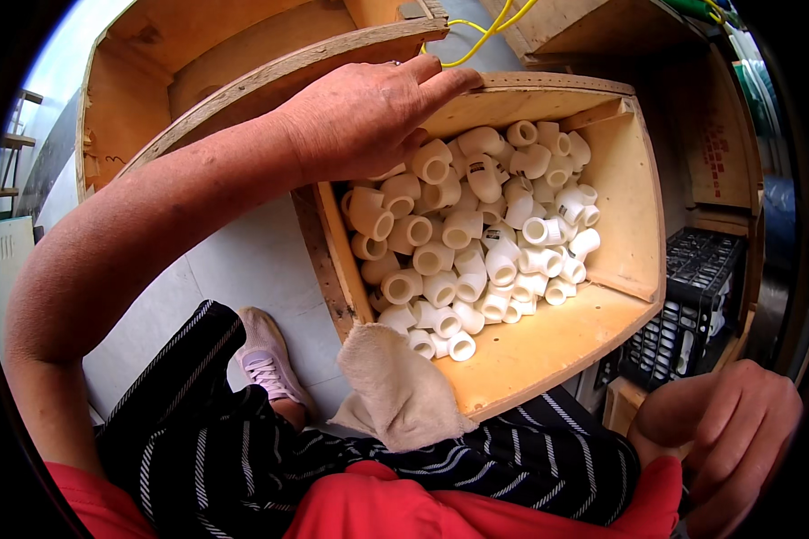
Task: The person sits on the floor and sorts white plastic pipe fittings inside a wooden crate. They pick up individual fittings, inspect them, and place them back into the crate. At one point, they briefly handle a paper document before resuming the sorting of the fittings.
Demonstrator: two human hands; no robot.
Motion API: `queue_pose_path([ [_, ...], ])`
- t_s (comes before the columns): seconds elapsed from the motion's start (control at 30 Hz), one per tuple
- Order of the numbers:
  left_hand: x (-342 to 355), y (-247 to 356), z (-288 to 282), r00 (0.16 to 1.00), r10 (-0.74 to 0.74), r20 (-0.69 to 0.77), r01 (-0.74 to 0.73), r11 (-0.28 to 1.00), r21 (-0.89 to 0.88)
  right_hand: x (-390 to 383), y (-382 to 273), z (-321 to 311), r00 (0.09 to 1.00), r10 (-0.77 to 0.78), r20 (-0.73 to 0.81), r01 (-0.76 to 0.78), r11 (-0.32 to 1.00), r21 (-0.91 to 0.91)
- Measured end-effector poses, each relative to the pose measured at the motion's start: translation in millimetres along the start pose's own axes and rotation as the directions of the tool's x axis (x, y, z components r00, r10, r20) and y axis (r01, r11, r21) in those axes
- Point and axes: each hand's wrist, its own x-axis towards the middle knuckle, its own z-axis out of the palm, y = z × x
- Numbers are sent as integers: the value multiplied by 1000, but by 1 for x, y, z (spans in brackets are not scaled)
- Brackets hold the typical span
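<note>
A wooden box (503, 377) sits tilted in front of me, partly filled with white plastic pipe elbows (463, 229) heaped toward its left and far sides. My left hand (368, 117) reaches across and grips the box's far rim, its fingers over the edge and thumb on the inner side. A beige cloth (395, 386) hangs over the near left corner of the box. Low on the right, my right hand (737, 431) is closed with curled fingers, outside the box. Its fingertips are hidden, so whatever it may hold does not show.
Another wooden box (135, 117) stands at the far left, with a yellow cord (485, 36) beyond. To the right, a black plastic crate (683, 296) holds white pieces. My shoe (270, 359) rests on the pale tiled floor (261, 251).
</note>
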Motion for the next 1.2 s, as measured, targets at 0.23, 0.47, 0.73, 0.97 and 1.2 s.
queue_pose_path([
  [0.23, 0, 0, -1, 1000, -9, 22, 9, 1000, -15, -1, -16, 10, 971, 151, -184, -189, 958, -214],
  [0.47, 1, 0, -2, 1000, 16, 4, -16, 999, -33, 1, -3, 6, 999, 12, -36, -21, 960, -278],
  [0.73, 1, 1, -2, 1000, 3, 18, -3, 1000, -28, 7, -6, -14, 975, 150, 164, -128, 982, -142],
  [0.97, -6, -2, 1, 1000, -12, 25, 12, 1000, -5, -17, 36, -70, 844, 455, -283, -536, 704, -466],
  [1.2, 2, 2, -2, 1000, 7, 10, -7, 1000, -19, -93, 127, -130, 559, 518, -647, -746, -27, -666],
])
